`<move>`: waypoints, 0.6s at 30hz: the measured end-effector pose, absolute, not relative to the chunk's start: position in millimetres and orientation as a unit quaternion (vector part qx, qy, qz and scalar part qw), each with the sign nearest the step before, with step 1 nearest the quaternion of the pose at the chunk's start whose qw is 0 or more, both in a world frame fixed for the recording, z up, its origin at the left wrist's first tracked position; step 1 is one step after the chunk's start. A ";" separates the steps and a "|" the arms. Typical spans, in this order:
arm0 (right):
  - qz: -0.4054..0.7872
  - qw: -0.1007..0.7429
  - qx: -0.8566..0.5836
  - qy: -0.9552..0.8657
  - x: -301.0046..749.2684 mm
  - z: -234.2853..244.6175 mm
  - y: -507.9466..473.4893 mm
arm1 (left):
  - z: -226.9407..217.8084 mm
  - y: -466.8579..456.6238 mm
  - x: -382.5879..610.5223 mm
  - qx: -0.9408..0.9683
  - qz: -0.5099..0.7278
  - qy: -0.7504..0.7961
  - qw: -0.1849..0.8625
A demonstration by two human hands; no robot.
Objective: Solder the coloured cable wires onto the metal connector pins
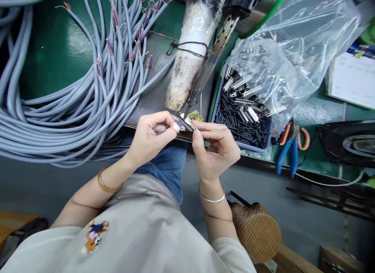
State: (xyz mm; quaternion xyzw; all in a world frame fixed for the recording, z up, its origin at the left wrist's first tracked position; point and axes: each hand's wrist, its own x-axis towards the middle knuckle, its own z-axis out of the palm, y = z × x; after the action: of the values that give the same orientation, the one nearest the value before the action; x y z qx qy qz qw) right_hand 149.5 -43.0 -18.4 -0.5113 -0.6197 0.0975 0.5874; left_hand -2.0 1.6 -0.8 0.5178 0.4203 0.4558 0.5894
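Note:
Near the bench edge, my left hand [152,136] is closed in a pinch on thin coloured wires [182,126]; a small white piece shows at its fingertips. My right hand [216,148] grips one end of a metal multi-pin connector [187,121] between thumb and fingers. The coloured wires lie against the connector's pin side. Just above, the tip of a soldering iron [202,79] points down at the connector; whether they touch I cannot tell. Behind the connector is a yellowish sponge [195,115].
Grey cables [96,93] with stripped ends cover the bench's left. A white scorched tube [190,58] stands beside the iron. To the right are a bin [268,142] of black sleeves and connectors, a plastic bag [307,42], pliers [288,151] and, below, a stool [259,230].

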 end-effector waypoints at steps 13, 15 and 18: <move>0.047 0.564 -0.517 -0.642 150.4 -15.0 -37.4 | 3.7 0.9 0.1 0.572 0.465 0.443 0.511; 0.035 0.556 -0.519 -0.649 151.1 -14.0 -37.5 | 3.5 2.0 -0.6 0.577 0.463 0.438 0.511; 0.013 0.541 -0.513 -0.666 152.5 -15.3 -39.2 | 0.3 2.6 -1.7 0.577 0.449 0.437 0.523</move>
State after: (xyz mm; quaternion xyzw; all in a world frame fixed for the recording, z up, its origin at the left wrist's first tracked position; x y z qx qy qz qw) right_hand 152.5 -39.2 -15.3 -0.5126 -0.6663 0.0134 0.5414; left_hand -1.7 2.6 0.3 0.5773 0.4374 0.4488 0.5234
